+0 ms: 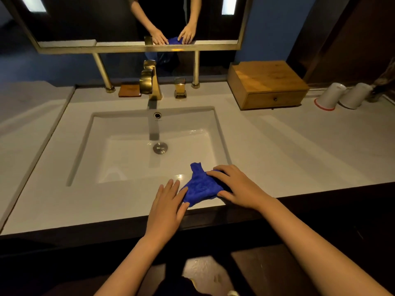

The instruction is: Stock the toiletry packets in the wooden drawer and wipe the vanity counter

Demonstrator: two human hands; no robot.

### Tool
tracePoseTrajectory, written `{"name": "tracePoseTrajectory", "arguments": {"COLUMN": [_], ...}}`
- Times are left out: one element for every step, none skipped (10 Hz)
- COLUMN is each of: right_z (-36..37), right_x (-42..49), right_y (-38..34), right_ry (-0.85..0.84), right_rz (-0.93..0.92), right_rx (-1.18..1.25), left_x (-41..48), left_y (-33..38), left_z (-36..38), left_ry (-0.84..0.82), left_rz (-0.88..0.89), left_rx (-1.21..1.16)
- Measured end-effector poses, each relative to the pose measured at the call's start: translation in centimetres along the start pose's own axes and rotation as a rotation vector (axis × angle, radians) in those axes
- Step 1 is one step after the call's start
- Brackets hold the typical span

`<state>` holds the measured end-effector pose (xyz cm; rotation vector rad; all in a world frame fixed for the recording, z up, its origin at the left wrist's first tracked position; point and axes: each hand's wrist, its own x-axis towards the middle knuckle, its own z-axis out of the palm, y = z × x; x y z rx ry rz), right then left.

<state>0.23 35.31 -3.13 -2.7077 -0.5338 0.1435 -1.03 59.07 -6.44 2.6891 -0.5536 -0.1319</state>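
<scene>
Our two bare forearms reach up from the bottom of the view to the front edge of the vanity counter (299,146). We use the sink (85,146) as our landmark. Our left hand (167,205) lies flat just in front of the sink's near rim, fingers straight and together, grasping nothing; its fingertips touch the left edge of a crumpled blue cloth (201,186). Our right hand (237,186) presses palm-down on the right part of that cloth, fingers spread over it rather than closed around it. The cloth sits on the counter at the sink's front right corner, one end poking over the rim toward the basin.

Behind the sink stand a gold faucet (149,80) and a gold handle (180,87), with a small brown tray (129,89) to the faucet's left. To the back right of the sink rests the wooden drawer box (267,84), its drawer closed. Farther right of it stand two white cups (342,96), upside down. Above the sink, the mirror (85,22) reflects our hands and the cloth
</scene>
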Motion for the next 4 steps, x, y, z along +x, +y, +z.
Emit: {"name": "tracePoseTrajectory", "arguments": {"right_z": [0.2,0.4,0.3,0.9], "right_x": [-0.6,-1.3,-1.6,-4.6], "right_y": [0.4,0.7,0.7,-0.2], "right_ry": [0.006,-0.038,-0.011,0.052], "right_rz": [0.027,0.093,0.140,0.218], "right_rx": [0.025,0.117,0.223,0.411], "left_x": [0.5,0.8,0.7,-1.2], "left_y": [0.8,1.9,2.9,4.1], "left_z": [-0.1,-0.2,-0.7,-1.6], "left_ry": [0.020,-0.001,0.030,0.057], "left_rz": [-0.001,-0.041,-0.111,-0.158], "left_rx": [0.028,0.013,-0.069,-0.232]}}
